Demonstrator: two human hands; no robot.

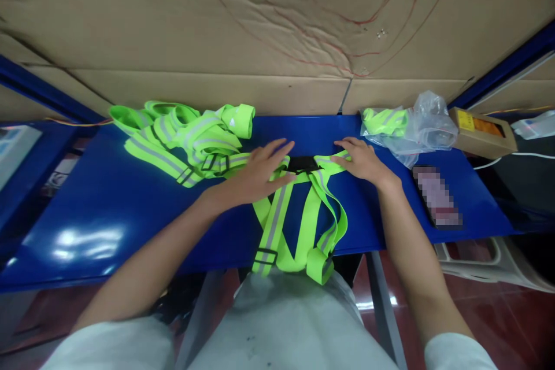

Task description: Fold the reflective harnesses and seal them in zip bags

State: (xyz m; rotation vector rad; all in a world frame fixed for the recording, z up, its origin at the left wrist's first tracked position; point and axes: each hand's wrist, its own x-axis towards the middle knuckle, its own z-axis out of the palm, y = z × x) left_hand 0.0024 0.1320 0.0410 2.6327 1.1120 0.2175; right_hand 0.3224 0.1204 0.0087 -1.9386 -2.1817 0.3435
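A neon-yellow reflective harness [308,225] with grey stripes lies on the blue table, its straps hanging toward my body over the front edge. Its black buckle piece [303,165] sits between my hands. My left hand [262,170] rests over the strap left of the black piece, fingers spread. On the right, my right hand [361,161] touches the strap end with its fingers stretched out. Black slider buckles [266,255] show on the straps. Beside my left hand, more reflective straps [186,136] lie in a tangled pile.
A clear plastic bag [427,124] with a folded reflective strap stands at the back right. Near it are a brown box [483,132] and a phone [437,196]. Cardboard [173,29] with red wires rises behind the blue table [99,202].
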